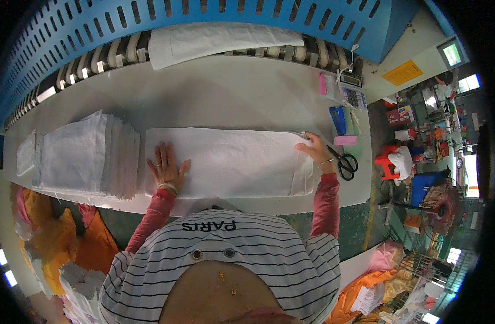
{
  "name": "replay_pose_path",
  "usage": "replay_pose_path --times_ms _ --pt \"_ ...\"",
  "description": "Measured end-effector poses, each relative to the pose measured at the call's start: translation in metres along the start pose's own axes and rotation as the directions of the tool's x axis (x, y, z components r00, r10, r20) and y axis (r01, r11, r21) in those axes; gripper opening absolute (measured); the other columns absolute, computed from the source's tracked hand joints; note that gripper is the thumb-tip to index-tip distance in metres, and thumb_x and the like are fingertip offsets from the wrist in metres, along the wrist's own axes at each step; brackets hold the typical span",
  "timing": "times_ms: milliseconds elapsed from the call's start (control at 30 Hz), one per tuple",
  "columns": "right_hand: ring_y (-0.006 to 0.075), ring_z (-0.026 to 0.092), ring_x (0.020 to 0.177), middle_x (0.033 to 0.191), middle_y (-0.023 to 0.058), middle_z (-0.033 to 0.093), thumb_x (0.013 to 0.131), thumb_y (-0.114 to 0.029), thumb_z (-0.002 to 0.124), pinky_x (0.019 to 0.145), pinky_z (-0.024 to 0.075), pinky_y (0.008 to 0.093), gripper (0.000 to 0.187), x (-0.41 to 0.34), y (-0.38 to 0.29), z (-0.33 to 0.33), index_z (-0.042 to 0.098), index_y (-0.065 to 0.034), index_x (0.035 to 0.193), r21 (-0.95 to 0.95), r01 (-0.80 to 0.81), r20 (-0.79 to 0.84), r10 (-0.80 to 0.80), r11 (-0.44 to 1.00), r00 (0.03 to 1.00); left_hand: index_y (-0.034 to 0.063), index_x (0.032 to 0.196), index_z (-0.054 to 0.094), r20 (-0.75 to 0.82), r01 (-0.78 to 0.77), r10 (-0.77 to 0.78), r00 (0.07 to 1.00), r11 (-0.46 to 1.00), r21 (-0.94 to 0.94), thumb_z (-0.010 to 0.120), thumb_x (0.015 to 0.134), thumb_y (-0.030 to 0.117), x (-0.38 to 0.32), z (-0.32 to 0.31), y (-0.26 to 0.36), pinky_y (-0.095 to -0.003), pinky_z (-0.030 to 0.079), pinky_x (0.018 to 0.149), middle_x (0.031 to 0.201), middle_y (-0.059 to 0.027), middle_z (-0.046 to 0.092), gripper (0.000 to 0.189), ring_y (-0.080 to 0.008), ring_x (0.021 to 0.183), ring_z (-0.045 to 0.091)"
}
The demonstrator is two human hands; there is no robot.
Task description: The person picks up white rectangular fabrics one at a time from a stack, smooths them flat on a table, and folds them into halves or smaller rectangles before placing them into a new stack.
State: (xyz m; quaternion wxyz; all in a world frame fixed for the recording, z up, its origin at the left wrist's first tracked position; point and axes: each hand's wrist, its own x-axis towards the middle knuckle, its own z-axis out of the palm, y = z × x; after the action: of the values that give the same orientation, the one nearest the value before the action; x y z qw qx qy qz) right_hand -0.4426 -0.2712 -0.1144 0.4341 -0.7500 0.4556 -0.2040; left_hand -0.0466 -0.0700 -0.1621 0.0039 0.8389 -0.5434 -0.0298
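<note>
A long folded white cloth [231, 162] lies flat on the pale tabletop before me. My left hand [167, 168] rests on its left end, palm down with the fingers spread. At the cloth's upper right corner, my right hand [315, 150] has thumb and fingers closed around the edge. Black-handled scissors [346, 166] lie just right of that hand, their blades partly hidden. To the left of the cloth sits a fanned stack of folded, whitish sheer pieces [77, 156]. Another white cloth [219, 40] lies over the machine's belts at the far edge.
A blue slotted guard [158, 14] arches over the belt rollers [110, 56]. On the table's right stand a calculator [352, 91], a blue object [337, 120] and a pink slip [345, 140]. Orange fabric [95, 243] hangs at lower left; a fan [442, 208] stands at right.
</note>
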Motion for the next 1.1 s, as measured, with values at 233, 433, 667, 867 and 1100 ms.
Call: replay_pose_path --times_ms 233,433,667,867,1100 --pt "0.0144 0.050 0.057 0.063 0.0105 0.054 0.066 -0.030 0.067 0.056 0.0405 0.0289 0.034 -0.003 0.036 0.015 0.055 0.0002 0.078 -0.406 -0.058 -0.423 -0.131 0.912 0.897 0.0131 0.136 0.011 0.006 -0.003 0.002 1.000 0.999 0.052 0.033 0.083 0.052 0.001 -0.002 0.007 -0.0531 0.002 0.101 0.142 -0.0086 0.009 0.070 -0.0252 0.131 0.008" --pt "0.0144 0.053 0.054 0.062 0.0099 0.055 0.067 -0.027 0.065 0.054 0.0423 0.0278 0.030 -0.029 0.022 0.020 0.056 -0.0010 0.078 -0.189 -0.215 -0.505 0.093 0.958 0.858 0.0128 0.136 0.013 -0.084 -0.035 0.038 0.996 0.999 0.034 0.033 0.081 0.055 -0.001 0.006 0.000 -0.0557 0.000 0.099 0.141 -0.0094 0.011 0.072 -0.0255 0.130 0.009" --pt "0.0154 0.051 0.057 0.069 0.0053 0.056 0.065 -0.017 0.065 0.052 0.0416 0.0268 0.020 -0.061 0.018 0.029 0.055 -0.0044 0.077 -0.039 -0.146 -0.338 0.124 0.989 0.933 0.0135 0.136 0.012 -0.041 -0.017 0.019 0.999 0.999 0.048 0.031 0.081 0.057 0.002 0.006 0.000 -0.0558 0.001 0.099 0.142 -0.0081 0.010 0.073 -0.0248 0.131 0.008" --pt "0.0186 0.051 0.065 0.073 0.0070 0.055 0.064 -0.020 0.065 0.058 0.0416 0.0281 0.026 -0.060 0.009 0.040 0.053 -0.0043 0.081 -0.216 -0.113 -0.392 0.020 0.970 0.920 0.0136 0.136 0.012 -0.074 -0.014 0.018 0.997 0.998 0.064 0.033 0.081 0.056 0.004 0.010 -0.004 -0.0555 0.002 0.100 0.142 -0.0072 0.010 0.073 -0.0234 0.131 0.007" --pt "0.0102 0.046 0.064 0.069 -0.0001 0.049 0.069 -0.019 0.064 0.057 0.0398 0.0257 0.022 -0.055 0.033 0.039 0.050 -0.0036 0.077 0.171 -0.081 -0.301 0.130 0.982 0.945 0.0153 0.136 0.014 -0.033 0.029 -0.027 0.999 0.997 0.066 0.035 0.080 0.057 0.003 0.010 -0.001 -0.0551 0.002 0.100 0.142 -0.0065 0.011 0.073 -0.0229 0.131 0.008"
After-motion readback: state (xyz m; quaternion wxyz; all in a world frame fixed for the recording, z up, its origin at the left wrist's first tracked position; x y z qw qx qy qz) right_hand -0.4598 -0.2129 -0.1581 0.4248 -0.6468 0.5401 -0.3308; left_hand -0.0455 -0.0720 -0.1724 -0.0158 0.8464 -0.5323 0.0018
